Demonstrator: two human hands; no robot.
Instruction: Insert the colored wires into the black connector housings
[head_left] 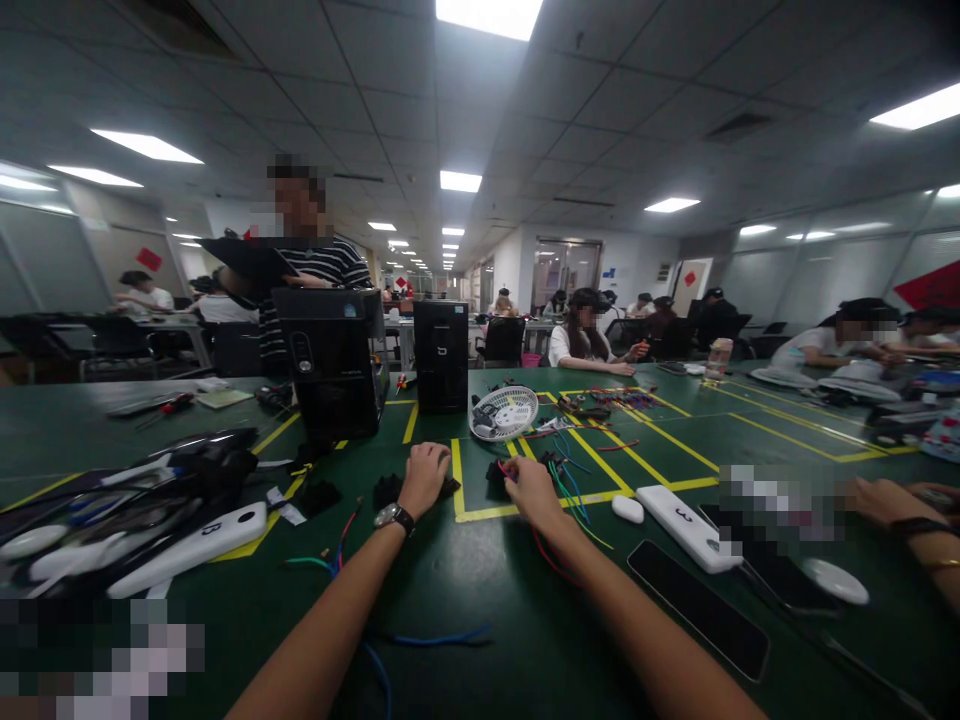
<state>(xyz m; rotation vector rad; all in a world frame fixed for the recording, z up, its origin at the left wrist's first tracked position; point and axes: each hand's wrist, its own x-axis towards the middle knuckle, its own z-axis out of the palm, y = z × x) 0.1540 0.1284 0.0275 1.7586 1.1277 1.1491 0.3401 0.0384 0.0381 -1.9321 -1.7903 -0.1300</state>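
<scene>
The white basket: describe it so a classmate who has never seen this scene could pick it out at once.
On the green table, find the narrower of the two black computer towers, the right-hand one. Just to the right of its foot is the white basket. Its rounded, open shape and pale, slotted wall set it apart from the dark, boxy towers.

Basket beyond hands, computer towers to its left

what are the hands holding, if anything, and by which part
The right hand seems to pinch a red wire beside a black block; whether the left hand holds anything cannot be told.
</scene>
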